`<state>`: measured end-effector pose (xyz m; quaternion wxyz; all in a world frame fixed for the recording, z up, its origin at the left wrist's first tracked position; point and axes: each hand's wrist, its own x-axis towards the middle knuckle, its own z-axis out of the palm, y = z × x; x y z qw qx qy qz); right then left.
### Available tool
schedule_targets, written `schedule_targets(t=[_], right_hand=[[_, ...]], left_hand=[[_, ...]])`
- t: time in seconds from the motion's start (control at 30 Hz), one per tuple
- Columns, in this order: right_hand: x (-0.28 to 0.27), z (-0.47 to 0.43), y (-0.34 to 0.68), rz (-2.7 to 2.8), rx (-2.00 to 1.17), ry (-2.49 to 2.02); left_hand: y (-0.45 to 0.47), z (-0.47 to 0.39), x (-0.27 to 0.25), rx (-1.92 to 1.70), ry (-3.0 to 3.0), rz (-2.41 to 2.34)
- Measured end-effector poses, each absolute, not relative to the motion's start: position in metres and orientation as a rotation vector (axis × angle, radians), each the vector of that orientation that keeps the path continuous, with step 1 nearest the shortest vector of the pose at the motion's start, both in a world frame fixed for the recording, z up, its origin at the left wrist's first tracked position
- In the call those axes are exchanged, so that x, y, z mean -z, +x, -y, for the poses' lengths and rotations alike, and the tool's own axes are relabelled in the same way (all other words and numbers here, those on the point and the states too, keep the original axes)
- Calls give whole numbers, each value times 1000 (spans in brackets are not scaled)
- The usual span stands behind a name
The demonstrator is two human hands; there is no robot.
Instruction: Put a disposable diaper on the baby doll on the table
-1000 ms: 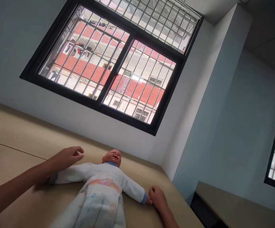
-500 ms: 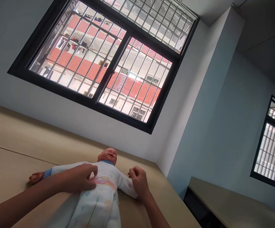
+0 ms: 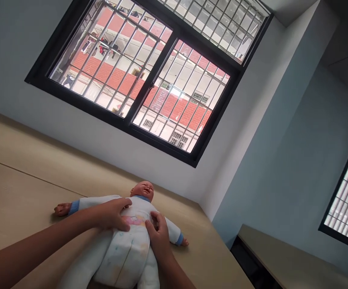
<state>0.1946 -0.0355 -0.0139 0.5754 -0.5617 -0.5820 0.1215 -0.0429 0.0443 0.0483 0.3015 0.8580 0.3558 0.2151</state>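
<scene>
A baby doll [image 3: 143,204] in a white top with blue cuffs lies on its back, arms spread. Around its hips is a white diaper [image 3: 125,257] with a pink and yellow printed waistband. My left hand [image 3: 115,214] rests against the left side of the doll's waist, thumb and fingers apart. On the other side, my right hand [image 3: 160,237] touches the waistband edge with its fingers slightly curled and the thumb apart. Both hands partly cover the doll's sides.
The doll lies on a pale wooden table [image 3: 17,200] with a seam across it, pushed against the wall. Behind is a black-framed barred window [image 3: 158,128]. Another table [image 3: 285,253] stands at the lower right, with a dark open space under its top.
My right hand has moved left from over the doll's arm onto its waist, uncovering the blue cuff and doll hand. My left hand stays at the waist. The view has shifted slightly.
</scene>
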Motion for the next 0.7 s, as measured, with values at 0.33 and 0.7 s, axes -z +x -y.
schedule_targets(t=[0.33,0.7], right_hand=[[15,26,204,1293,-467,-1314],[18,36,198,1260,-307,-1336]], left_hand=[[-45,-65,-37,-525,2295,-882],[-37,-45,-42,-825,2458,-886]])
